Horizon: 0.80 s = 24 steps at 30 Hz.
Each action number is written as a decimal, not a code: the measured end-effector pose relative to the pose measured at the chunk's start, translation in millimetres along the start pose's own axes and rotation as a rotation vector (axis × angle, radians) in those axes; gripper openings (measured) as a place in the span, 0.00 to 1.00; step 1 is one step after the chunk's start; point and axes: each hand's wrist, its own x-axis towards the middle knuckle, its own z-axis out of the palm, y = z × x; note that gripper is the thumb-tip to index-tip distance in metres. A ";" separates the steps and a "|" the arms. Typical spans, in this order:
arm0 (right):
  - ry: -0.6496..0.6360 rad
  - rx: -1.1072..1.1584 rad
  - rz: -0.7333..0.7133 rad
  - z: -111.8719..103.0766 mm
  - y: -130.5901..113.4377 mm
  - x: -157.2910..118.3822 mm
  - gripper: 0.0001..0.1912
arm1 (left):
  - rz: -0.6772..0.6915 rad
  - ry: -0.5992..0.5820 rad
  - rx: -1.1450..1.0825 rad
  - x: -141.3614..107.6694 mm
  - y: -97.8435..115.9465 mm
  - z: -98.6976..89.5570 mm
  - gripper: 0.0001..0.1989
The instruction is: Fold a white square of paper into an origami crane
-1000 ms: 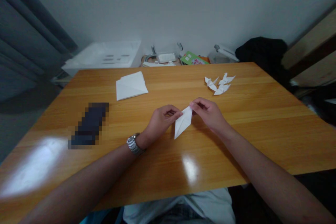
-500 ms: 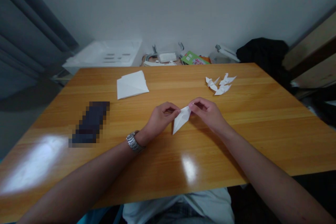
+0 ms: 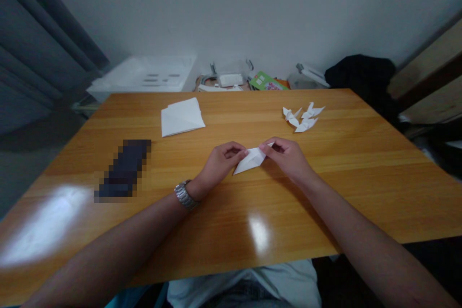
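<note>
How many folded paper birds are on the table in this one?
3, clustered beyond the right hand: a left bird, a back-right bird and a front bird. They sit close together, so another could be hidden.

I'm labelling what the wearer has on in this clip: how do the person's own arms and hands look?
The left hand and right hand are bare, without gloves. A silver-coloured metal link-band wristwatch circles the left wrist; its dial cannot be made out. The right wrist has nothing visible on it. No sleeves show on the left forearm or right forearm.
</note>
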 end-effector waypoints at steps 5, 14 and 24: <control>-0.017 0.015 0.022 0.5 -1.5 0.8 0.16 | 0.001 0.035 0.019 -0.1 1.6 -1.3 0.16; -0.037 0.053 0.056 0.5 0.9 1.4 0.13 | 0.025 0.019 -0.042 0.8 0.2 -0.3 0.16; -0.091 -0.041 0.015 -0.7 0.7 0.3 0.12 | 0.017 0.001 -0.004 1.9 -3.9 -2.8 0.16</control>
